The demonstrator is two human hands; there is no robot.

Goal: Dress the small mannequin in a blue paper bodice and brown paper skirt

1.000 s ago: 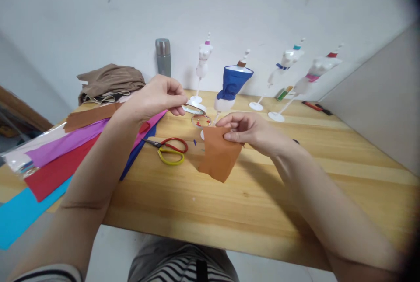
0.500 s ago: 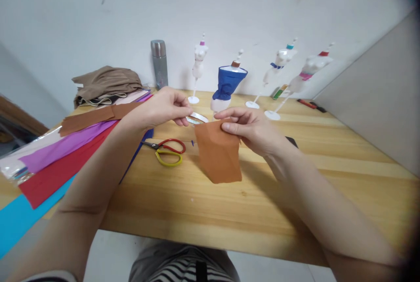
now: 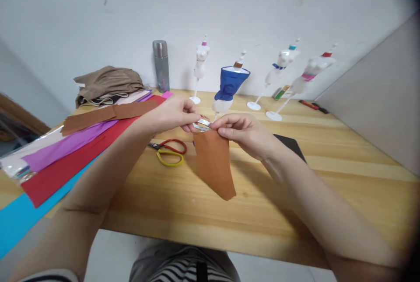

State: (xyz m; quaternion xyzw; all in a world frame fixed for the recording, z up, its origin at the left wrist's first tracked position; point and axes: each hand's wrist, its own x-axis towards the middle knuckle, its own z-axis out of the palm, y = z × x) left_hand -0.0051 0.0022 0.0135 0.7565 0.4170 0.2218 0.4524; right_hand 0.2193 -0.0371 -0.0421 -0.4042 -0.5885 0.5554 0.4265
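Observation:
Pinched in my left hand (image 3: 182, 115) is a thin, ring-shaped roll of tape (image 3: 202, 124), whitish with a patterned inner side. My right hand (image 3: 241, 131) has thumb and index finger closed on the top edge of a brown piece of cloth (image 3: 214, 164), which hangs down above the table. The roll's right side meets the cloth's top edge at my right fingertips; whether tape is stuck to it, I cannot tell. Scissors (image 3: 170, 153) with one red and one yellow handle lie left of the cloth, their blades partly hidden by my left forearm.
White mini dress forms (image 3: 201, 61) stand along the wall, one wrapped in blue cloth (image 3: 231, 81). A grey flask (image 3: 161, 67) stands behind my left hand. Coloured cloth strips (image 3: 82, 166) and folded brown fabric (image 3: 108, 83) lie at left. A black flat object (image 3: 290, 145) lies behind my right wrist.
My hands have come closer together, bringing the tape roll against the cloth's top edge. My right hand has moved left with the cloth, whose lower end has swung and hangs lower.

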